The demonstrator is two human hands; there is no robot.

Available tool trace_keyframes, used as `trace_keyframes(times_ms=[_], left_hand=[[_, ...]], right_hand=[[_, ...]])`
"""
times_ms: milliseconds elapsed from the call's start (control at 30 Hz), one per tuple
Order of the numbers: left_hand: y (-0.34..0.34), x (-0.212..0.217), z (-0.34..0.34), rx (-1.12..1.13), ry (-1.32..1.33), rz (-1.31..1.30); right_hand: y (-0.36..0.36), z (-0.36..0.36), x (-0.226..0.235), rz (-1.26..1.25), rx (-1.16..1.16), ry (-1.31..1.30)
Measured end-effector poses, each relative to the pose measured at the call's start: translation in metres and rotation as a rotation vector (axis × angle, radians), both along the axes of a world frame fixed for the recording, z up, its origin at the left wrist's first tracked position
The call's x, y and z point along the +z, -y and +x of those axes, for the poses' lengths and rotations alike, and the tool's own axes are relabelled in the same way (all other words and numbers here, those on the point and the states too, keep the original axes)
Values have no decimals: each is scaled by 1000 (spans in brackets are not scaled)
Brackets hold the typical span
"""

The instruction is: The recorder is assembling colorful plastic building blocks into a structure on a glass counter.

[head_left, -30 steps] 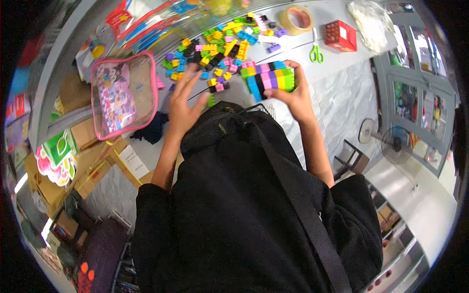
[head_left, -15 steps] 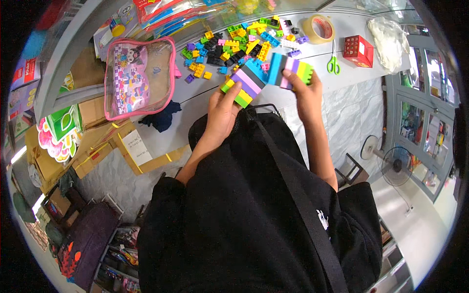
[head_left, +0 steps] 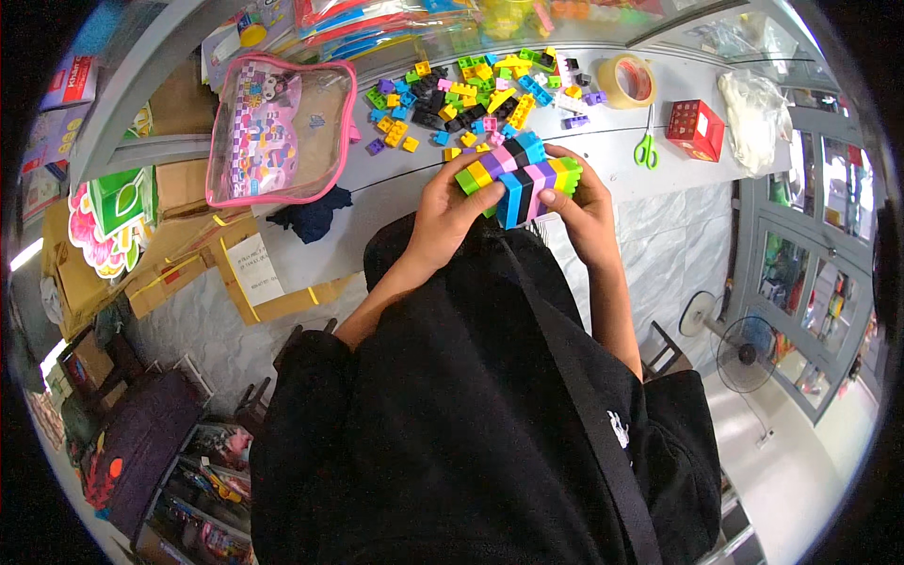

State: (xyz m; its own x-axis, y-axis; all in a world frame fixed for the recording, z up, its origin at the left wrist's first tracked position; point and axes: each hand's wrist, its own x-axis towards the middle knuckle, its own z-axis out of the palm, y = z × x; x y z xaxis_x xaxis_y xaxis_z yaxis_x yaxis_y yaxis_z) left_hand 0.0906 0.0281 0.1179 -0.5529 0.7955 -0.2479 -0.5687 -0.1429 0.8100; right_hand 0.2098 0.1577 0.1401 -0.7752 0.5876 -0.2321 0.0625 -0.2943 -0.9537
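Observation:
Two striped stacks of building bricks meet in front of my chest, one partly over the other. The far brick stack (head_left: 499, 162) runs from green and yellow through purple, pink and black to blue. My left hand (head_left: 444, 215) is wrapped round its green and yellow end, thumb reaching toward the nearer stack. That nearer brick stack (head_left: 515, 198) has blue, black, pink, purple, yellow and green bands. My right hand (head_left: 589, 215) grips it with the thumb on its near face and fingers behind. Whether the stacks are joined or only touching, I cannot tell.
Loose bricks (head_left: 461, 104) lie spread beyond my hands on the grey table (head_left: 377, 188). A clear pink-edged pouch (head_left: 325, 141) stands left, by a dark cloth (head_left: 311, 217). To the right are a tape roll (head_left: 626, 82), green-handled scissors (head_left: 646, 151), a red box (head_left: 695, 130) and a plastic bag (head_left: 753, 118).
The two brick stacks, side by side and angled before, have come together and overlap, turned to show other faces. My hands have drawn slightly nearer to me.

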Motion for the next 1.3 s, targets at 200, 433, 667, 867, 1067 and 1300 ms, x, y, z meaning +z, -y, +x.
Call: trace_keyframes(times_ms=[200,433,667,867,1067,1300], left_hand=[[-1,-3,-10,188,282,-100],[10,6,-24,22,212,-52],[8,10,-18,-54,51,-114],[9,11,-18,-41,-62,-141],[8,13,-19,-57,-27,-134],[13,11,-19,-107,-128,-202]], right_hand=[[-10,3,-6,-45,-128,60],[-33,20,11,72,-172,97],[-28,17,43,196,61,173],[-21,14,47,219,39,194],[-26,17,43,187,-124,150],[-15,12,43,235,-4,209]])
